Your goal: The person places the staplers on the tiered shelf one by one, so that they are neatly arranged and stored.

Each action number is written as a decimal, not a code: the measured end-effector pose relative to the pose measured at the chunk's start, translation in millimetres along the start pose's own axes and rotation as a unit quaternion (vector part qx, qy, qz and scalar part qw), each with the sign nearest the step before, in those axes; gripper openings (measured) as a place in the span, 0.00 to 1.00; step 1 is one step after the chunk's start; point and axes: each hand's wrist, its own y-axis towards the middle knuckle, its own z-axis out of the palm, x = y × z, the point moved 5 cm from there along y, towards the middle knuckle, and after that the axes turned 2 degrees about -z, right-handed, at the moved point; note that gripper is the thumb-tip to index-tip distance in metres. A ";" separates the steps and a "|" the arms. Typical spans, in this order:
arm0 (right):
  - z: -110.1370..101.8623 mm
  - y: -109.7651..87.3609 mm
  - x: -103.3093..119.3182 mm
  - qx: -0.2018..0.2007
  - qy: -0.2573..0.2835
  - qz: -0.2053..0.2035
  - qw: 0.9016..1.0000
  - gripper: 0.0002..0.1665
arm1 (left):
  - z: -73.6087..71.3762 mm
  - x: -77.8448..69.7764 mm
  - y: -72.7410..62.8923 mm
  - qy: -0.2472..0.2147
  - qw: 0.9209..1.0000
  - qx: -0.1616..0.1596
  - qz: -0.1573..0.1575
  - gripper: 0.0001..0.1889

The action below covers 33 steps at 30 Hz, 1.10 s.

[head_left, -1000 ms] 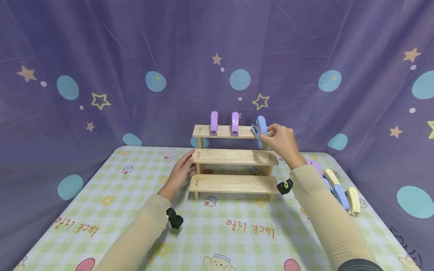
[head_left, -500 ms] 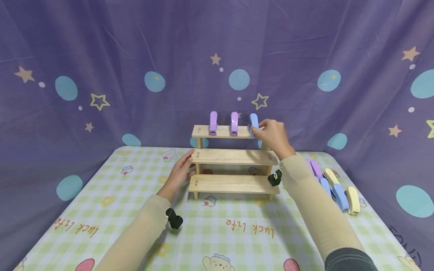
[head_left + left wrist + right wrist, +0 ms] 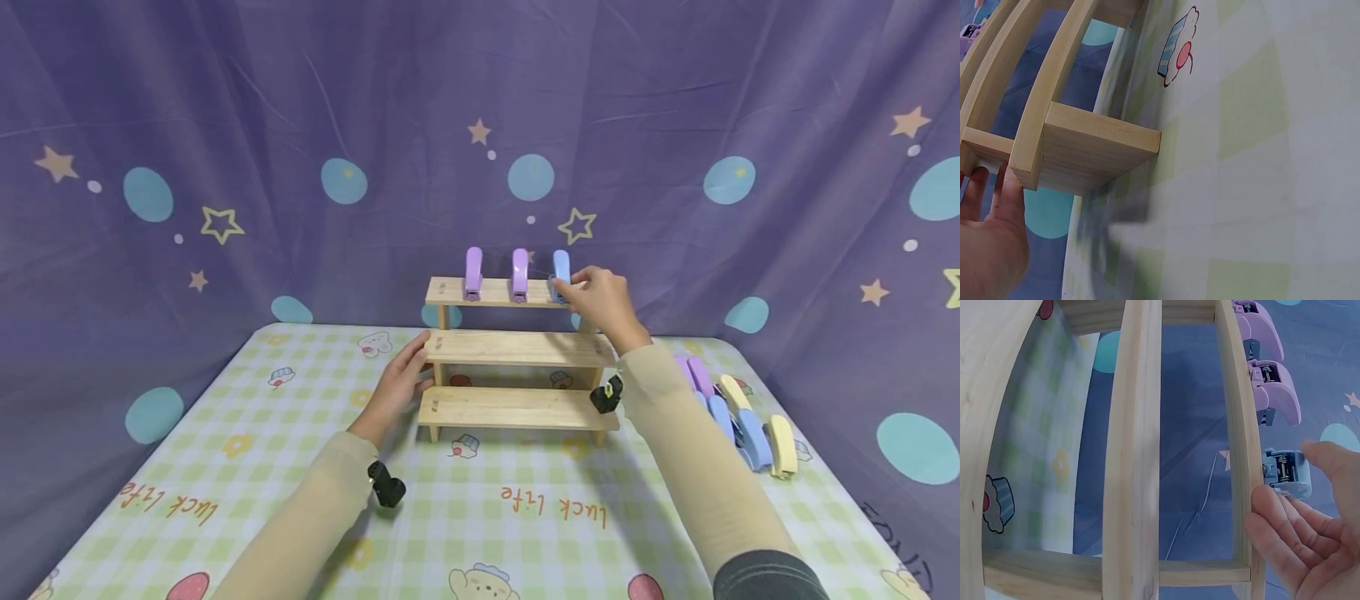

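A three-tier wooden display rack (image 3: 517, 348) stands on the table. My left hand (image 3: 399, 379) holds the left end of its middle tier, fingers against the board's end in the left wrist view. On the top tier, two purple staplers (image 3: 473, 273) (image 3: 520, 275) stand upright at the left and middle. A light blue stapler (image 3: 561, 265) stands to their right, lined up with them. My right hand (image 3: 603, 302) holds the blue stapler, thumb on one side and fingers on the other. In the right wrist view, the fingertips (image 3: 1264, 499) lie right by the tier's edge.
Several more staplers lie at the table's right side, including purple (image 3: 700, 375), blue (image 3: 752, 437) and yellow (image 3: 782, 446) ones, partly behind the right sleeve. A checked cloth (image 3: 285, 467) covers the table. A purple curtain (image 3: 637, 100) hangs behind.
My right hand has moved left with the blue stapler, which went from tilted to upright on the top tier beside the purple ones. My left hand has stayed on the rack.
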 end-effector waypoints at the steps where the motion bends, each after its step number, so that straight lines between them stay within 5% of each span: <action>1: -0.4 -1.0 -0.7 0.000 0.004 0.001 1.000 0.36 | 0.4 -0.4 -0.4 0.000 1.000 0.001 0.001 0.27; 12: -16.6 -18.6 -15.8 0.004 0.000 -0.004 1.000 0.35 | 0.6 -2.4 0.2 -0.010 1.000 0.002 -0.013 0.26; 33: -66.3 -75.7 -81.6 0.055 -0.081 0.019 0.995 0.41 | -0.2 4.9 3.4 0.005 1.000 -0.004 0.009 0.27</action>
